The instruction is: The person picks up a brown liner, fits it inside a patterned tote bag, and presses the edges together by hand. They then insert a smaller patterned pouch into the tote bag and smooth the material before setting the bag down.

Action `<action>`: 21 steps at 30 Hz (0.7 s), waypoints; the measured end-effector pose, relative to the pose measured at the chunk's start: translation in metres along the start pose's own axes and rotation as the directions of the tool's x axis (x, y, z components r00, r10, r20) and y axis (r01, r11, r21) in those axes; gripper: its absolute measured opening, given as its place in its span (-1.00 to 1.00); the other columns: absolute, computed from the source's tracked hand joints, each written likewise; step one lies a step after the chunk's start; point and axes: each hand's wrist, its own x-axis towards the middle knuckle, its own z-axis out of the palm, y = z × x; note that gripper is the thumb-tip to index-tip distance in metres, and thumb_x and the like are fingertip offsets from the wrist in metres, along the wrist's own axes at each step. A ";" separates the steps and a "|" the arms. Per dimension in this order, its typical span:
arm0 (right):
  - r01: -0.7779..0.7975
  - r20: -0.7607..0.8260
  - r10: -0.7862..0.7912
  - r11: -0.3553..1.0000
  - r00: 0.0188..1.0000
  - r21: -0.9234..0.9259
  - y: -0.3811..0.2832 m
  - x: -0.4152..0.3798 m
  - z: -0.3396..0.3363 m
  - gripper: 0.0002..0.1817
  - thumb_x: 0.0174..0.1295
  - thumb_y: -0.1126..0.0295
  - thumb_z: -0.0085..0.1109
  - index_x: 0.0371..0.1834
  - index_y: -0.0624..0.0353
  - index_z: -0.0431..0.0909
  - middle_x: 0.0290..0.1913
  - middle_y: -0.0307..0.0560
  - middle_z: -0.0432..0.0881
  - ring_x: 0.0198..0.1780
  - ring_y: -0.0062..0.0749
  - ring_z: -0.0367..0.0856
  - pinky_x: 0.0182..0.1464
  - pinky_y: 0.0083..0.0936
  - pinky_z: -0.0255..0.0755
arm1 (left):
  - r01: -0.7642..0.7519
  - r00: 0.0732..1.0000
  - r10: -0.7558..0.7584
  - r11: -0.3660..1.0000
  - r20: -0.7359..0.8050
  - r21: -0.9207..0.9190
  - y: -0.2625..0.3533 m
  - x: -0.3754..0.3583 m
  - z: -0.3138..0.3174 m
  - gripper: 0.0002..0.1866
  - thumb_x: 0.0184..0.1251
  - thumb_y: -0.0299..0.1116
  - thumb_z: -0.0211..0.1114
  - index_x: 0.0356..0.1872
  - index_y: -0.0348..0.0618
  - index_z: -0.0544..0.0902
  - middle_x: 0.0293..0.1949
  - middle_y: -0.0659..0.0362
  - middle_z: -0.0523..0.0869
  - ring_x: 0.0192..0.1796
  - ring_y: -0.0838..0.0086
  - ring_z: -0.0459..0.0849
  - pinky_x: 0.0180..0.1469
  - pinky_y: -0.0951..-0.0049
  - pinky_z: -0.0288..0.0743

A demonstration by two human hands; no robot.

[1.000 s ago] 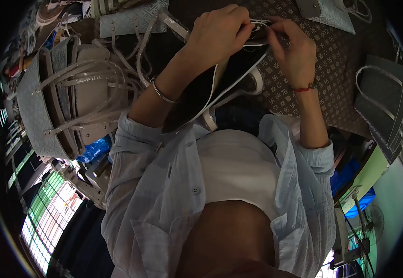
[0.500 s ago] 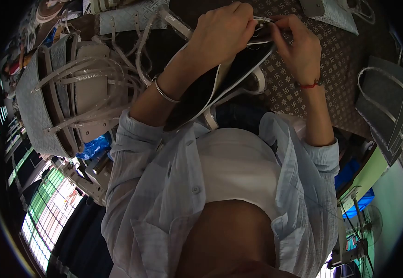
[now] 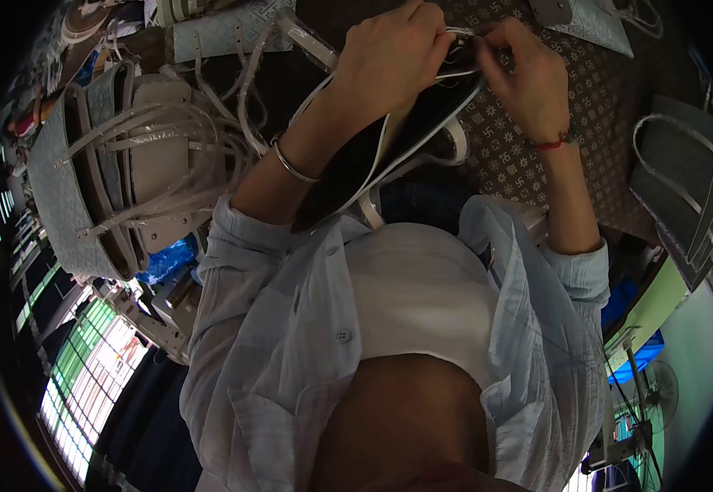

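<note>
Since the earlier frame, the right hand [image 3: 533, 86] and forearm have shifted slightly outward; the left hand [image 3: 389, 61] has barely moved. The dark bag [image 3: 434, 107], edged in white, slants in front of the torso at the table's near edge, its upper end between both hands. The left hand is clamped on its rim. The right thumb and fingers are bent at that rim; blur prevents telling whether they pinch it. The bag's interior is black. To the left, a silvery-blue bag [image 3: 51, 180] lies with clear-wrapped straps [image 3: 156, 119] across it; its contents cannot be determined. The table [image 3: 512, 156] bears printed star and angular motifs. Beside its right edge hangs or stands a grey bag [image 3: 664, 176]. A silvery panel [image 3: 233, 33] lies toward the far left corner.
</note>
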 end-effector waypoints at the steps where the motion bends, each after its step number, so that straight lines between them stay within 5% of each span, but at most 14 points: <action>1: -0.002 0.010 0.002 1.000 1.000 0.009 0.000 0.000 0.000 -0.88 0.28 0.44 0.33 -0.26 0.18 0.56 -0.20 -0.15 0.80 -0.26 -0.23 0.78 -0.25 -0.40 0.61 | -0.001 1.000 0.001 1.000 0.001 -0.002 0.001 0.000 0.000 -0.79 0.31 -0.24 0.43 -0.27 -0.15 0.67 -0.23 0.16 0.72 -0.36 0.20 0.76 -0.31 0.26 0.67; 8: -0.060 0.120 0.033 0.972 0.992 0.226 0.000 0.008 -0.013 -0.86 0.28 0.42 0.34 -0.17 0.20 0.64 -0.10 -0.13 0.78 -0.23 -0.26 0.78 -0.22 -0.42 0.61 | -0.010 1.000 0.010 1.000 -0.009 -0.010 0.005 0.000 0.000 -0.79 0.30 -0.24 0.44 -0.26 -0.16 0.68 -0.21 0.16 0.72 -0.36 0.21 0.76 -0.31 0.27 0.67; 21: 0.099 0.362 -0.059 0.990 0.930 -0.095 0.024 0.018 -0.012 -0.76 0.35 0.40 0.30 0.05 0.17 0.66 -0.04 -0.11 0.75 -0.20 -0.34 0.76 -0.11 -0.47 0.63 | -0.027 0.999 0.026 1.000 -0.047 -0.009 0.002 -0.007 -0.009 -0.79 0.29 -0.25 0.45 -0.25 -0.16 0.68 -0.19 0.15 0.73 -0.36 0.22 0.76 -0.31 0.28 0.67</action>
